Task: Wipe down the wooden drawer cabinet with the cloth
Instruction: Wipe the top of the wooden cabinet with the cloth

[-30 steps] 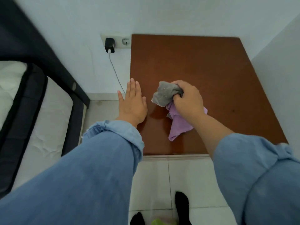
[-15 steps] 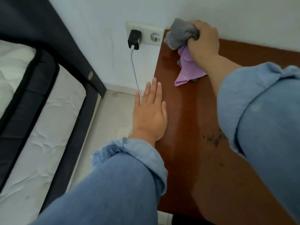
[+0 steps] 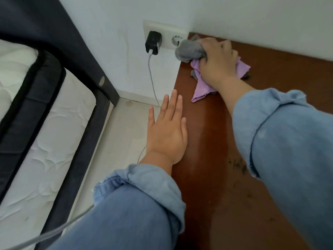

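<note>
Head view, right hand [image 3: 219, 63]: my fingers are curled tight round the bunched cloth [image 3: 199, 58], pressing it onto the cabinet's far left corner by the wall.
Left hand [image 3: 166, 130]: flat, fingers straight, holding nothing, resting at the left edge of the tabletop [image 3: 212, 145].
Cloth: grey and lilac, one lilac corner trailing toward me.
Tabletop: dark specks near my right sleeve [image 3: 292, 150].
Wall: black charger [image 3: 153, 42] plugged in just left of the cloth.

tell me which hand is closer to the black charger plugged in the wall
Right. The right hand grips the cloth at the cabinet's far corner, just beside the charger. The left hand lies flat farther down the cabinet edge.
</note>
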`<state>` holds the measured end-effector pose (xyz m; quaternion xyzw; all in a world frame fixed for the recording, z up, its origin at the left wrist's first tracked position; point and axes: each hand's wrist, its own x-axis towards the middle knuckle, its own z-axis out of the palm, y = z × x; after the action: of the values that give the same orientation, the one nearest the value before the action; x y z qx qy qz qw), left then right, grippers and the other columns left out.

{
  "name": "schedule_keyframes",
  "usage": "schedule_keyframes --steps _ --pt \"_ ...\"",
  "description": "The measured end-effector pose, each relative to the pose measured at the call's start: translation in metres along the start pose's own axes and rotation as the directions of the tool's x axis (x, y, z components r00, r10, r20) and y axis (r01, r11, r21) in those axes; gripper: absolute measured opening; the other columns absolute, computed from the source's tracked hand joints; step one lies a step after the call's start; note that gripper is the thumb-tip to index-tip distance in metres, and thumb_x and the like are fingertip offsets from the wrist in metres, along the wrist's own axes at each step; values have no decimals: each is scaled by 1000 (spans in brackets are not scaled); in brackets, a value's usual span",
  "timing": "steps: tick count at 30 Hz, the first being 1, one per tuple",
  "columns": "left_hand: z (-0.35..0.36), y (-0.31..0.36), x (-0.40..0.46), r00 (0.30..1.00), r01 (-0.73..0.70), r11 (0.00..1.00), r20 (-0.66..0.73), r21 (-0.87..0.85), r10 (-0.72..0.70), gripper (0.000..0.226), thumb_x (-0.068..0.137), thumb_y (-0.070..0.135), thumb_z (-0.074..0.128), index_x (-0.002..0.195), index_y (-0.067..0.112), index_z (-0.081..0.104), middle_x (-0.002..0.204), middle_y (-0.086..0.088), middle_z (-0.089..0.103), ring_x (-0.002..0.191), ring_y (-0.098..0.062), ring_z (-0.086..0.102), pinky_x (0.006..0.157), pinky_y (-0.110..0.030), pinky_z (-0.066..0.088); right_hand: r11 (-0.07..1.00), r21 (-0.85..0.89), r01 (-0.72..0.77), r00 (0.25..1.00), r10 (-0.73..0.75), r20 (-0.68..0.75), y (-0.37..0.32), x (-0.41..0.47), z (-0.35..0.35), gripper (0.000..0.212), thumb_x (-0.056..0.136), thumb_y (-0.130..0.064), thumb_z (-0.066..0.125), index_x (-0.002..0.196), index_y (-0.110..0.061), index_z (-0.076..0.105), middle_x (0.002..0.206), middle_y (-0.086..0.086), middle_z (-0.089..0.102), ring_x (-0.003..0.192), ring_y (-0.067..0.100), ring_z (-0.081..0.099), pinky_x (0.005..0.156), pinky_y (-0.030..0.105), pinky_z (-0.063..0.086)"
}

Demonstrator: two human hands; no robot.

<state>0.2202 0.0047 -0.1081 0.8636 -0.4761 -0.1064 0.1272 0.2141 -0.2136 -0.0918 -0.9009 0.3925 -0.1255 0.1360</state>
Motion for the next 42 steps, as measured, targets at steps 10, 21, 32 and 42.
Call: schedule_keyframes --steps 10,21,32,42 --pt "-2 9 0 1000 -3 1000 -1 -16 3 54 102 28 20 153 19 6 162 4 2 148 -11 -6 118 -48 -5 998 -23 52 998 -53 -33 -20 -118 -2 40 88 -23 41 125 -36 47 135 -17 46 113 22 40 84 34 25" --pt "-13 -3 -71 1000 -10 999 -27 43 11 61 95 29 9 153 13 6 162 -1 -1 148 -12 -6 116 -43 -8 995 -97 28 999 -31 -31 -23 -136 -3 41 90 -21 41 129 -36 44 141 -12 42 116 25 40 87 39 29" --pt "3 -11 -133 998 43 997 -34 -65 -46 63 92 34 0 153 17 1 161 5 -4 146 -6 -8 114 -40 -13 998 -61 10 1000 -9 17 -35 -154 -8 41 93 -23 40 130 -38 44 142 -13 40 119 27 36 92 40 27" --pt "2 -14 -134 990 33 977 -130 -212 -61 55 100 18 23 153 12 10 162 1 2 147 -9 1 117 -46 -3 999 -22 -27 999 27 -30 -69 -273 -10 46 82 -32 33 124 -37 51 137 -15 46 117 24 39 87 34 24"
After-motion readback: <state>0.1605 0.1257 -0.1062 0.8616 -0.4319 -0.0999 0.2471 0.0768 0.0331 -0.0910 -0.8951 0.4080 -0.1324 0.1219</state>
